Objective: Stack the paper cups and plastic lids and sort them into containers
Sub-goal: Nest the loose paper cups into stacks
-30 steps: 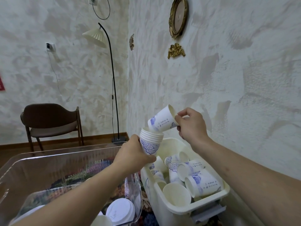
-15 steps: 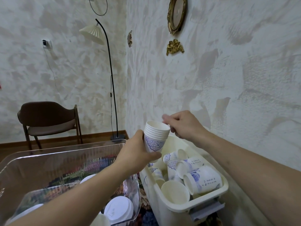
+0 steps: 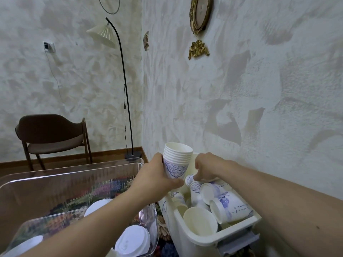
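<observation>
So right now my left hand (image 3: 157, 179) is wrapped around a stack of nested paper cups (image 3: 177, 160), held upright just above the far left corner of the cream plastic bin (image 3: 239, 230), fingers curled round the lower part where the blue pattern is. My right hand (image 3: 207, 166) is down in the bin with its fingertips (image 3: 195, 178) curled onto a loose cup (image 3: 191, 179) lying on its side at the far end of the pile. It looks like a pinch on that cup's rim, though the knuckles hide part of the contact. More loose paper cups (image 3: 228, 206) are jumbled on their sides in the near half of the bin, one open-mouthed cup (image 3: 200, 218) facing me. Over on the left, the clear plastic container (image 3: 78, 175) has white plastic lids (image 3: 132, 242) in its near corner. Handling-wise, I'd guess these cups weigh next to nothing and crush easily, so a light pinch at the rolled rim is the safest spot since that's the stiffest bit; squeezing mid-wall would probably dent them. The stack should be stiffer thanks to the layers, but a bit top-heavy, so I'd keep gripping it low and level. The lids look smooth and probably slippery, so I'd take those by the edge.
</observation>
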